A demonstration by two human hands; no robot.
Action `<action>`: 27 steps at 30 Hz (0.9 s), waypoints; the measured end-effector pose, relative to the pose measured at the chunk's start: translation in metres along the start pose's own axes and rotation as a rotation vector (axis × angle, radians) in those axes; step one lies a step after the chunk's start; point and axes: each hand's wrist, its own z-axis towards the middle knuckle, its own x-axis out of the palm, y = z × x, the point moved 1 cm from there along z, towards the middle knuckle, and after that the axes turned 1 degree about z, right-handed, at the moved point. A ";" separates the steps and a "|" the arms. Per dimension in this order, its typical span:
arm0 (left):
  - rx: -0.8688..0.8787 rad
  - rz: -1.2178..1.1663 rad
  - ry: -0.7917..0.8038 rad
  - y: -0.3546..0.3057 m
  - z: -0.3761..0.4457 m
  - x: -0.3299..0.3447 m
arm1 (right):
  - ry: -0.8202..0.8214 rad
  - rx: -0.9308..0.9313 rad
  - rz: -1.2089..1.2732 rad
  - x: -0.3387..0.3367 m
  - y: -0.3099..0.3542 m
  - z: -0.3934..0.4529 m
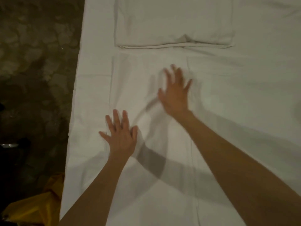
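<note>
Both hands are down on the white cloth (146, 75), palms to the fabric and holding nothing. From the head camera, the left hand (119, 137) lies flat near the cloth's left edge, fingers straight and fanned a little, thumb stuck out towards the middle. The right hand (175, 95) is farther up and more to the centre, well apart from the left. It is blurred, yet its fingers plainly show as straight and splayed wide over the cloth; whether the palm fully presses down I cannot tell. The white cloth is spread out flat on the bed sheet (92, 62), with both forearms reaching over its near part and casting a crossed shadow on it. A soft crease runs slantwise between the two hands. Beyond the cloth's far edge, just apart from it, sits a folded stack of white linen (174, 22), its layered fold facing the person. Left of the bed lies a dark patterned floor (37, 62), and some yellow fabric (32, 207) is bunched at the lower left corner beside the bed.
</note>
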 end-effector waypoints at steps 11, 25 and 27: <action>0.298 0.114 0.003 -0.028 -0.080 0.020 | 0.054 0.338 0.011 -0.005 -0.086 -0.048; 0.363 0.189 0.498 -0.165 -0.139 0.017 | 0.170 0.585 0.657 -0.018 -0.063 -0.090; 0.313 0.115 0.528 -0.160 -0.137 0.013 | 0.150 0.588 0.739 -0.016 -0.068 -0.083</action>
